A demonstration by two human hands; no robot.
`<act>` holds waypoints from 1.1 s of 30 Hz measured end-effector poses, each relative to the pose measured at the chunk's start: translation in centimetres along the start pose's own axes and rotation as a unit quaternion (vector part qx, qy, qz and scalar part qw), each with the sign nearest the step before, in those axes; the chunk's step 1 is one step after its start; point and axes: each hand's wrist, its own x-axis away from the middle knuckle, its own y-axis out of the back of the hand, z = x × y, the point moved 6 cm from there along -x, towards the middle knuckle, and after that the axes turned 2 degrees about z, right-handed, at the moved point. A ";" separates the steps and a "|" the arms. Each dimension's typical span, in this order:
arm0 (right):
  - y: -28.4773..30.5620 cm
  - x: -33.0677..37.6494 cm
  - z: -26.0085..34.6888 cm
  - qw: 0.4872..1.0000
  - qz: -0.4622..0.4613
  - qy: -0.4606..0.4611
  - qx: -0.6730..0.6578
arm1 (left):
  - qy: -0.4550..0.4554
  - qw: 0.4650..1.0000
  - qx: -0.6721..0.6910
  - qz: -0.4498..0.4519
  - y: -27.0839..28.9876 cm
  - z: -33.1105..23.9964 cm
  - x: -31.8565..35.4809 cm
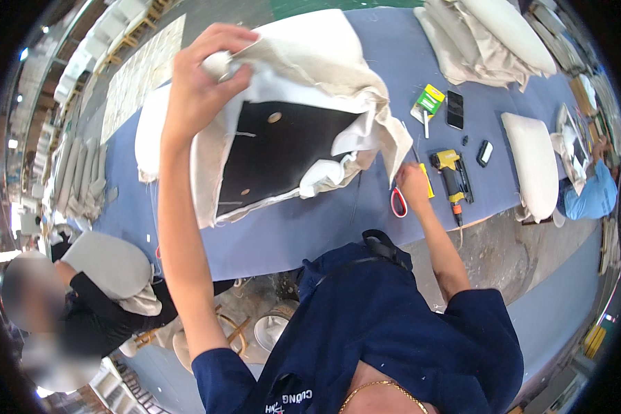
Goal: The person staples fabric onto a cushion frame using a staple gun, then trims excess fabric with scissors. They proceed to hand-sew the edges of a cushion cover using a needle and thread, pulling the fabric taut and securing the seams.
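Note:
My left hand [212,79] is raised at the far left corner of an upholstered seat cushion [201,172], its thumb and fingers pinching the edge of the beige fabric cover [300,65]. White lining shows inside the cover, around a black underside panel [286,145] with small round holes. At the cushion's right, my right hand [412,183] is down on the table with its fingers curled. Red-handled scissors [398,203] lie against it on one side, a yellow strip-like piece [430,185] on the other. What those fingers hold is hidden.
Right of my right hand lies a yellow-and-black staple gun [451,178] with a hose. Beyond it are a phone [455,110], a green-yellow box [429,101] and a small black-and-white device [485,153]. Finished cushions [531,162] flank the blue table [255,252]. Co-workers sit left and right.

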 end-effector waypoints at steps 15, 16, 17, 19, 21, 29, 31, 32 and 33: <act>-5.3 8.6 2.9 0.829 0.245 -0.235 -0.444 | 0.008 0.998 0.069 -0.009 0.2 -0.3 1.0; -3.1 10.0 2.7 0.784 0.249 -0.248 -0.512 | -0.006 0.997 0.071 -0.014 0.2 -0.4 1.1; -0.5 10.9 2.3 0.787 0.194 -0.230 -0.538 | -0.010 0.997 0.072 -0.020 0.1 -0.5 1.1; 5.0 10.4 3.5 0.820 0.082 -0.177 -0.538 | -0.017 0.997 0.072 -0.021 0.1 -0.6 1.3; 11.2 7.9 7.4 0.859 -0.020 -0.133 -0.493 | -0.004 0.998 0.055 -0.022 0.3 -1.2 1.6; 22.8 -2.6 26.9 0.927 -0.118 0.097 -0.342 | -0.005 0.999 0.035 -0.008 0.0 -4.0 2.4; 23.1 -3.7 28.1 0.944 -0.108 0.113 -0.292 | -0.017 1.000 0.022 -0.005 -0.3 -4.6 2.7; 23.2 -4.1 28.5 0.938 -0.117 0.120 -0.302 | -0.030 0.999 0.033 -0.024 -0.2 -4.7 2.6; 22.9 -4.1 28.8 0.934 -0.122 0.126 -0.311 | -0.030 0.999 0.034 -0.021 -0.3 -5.0 2.7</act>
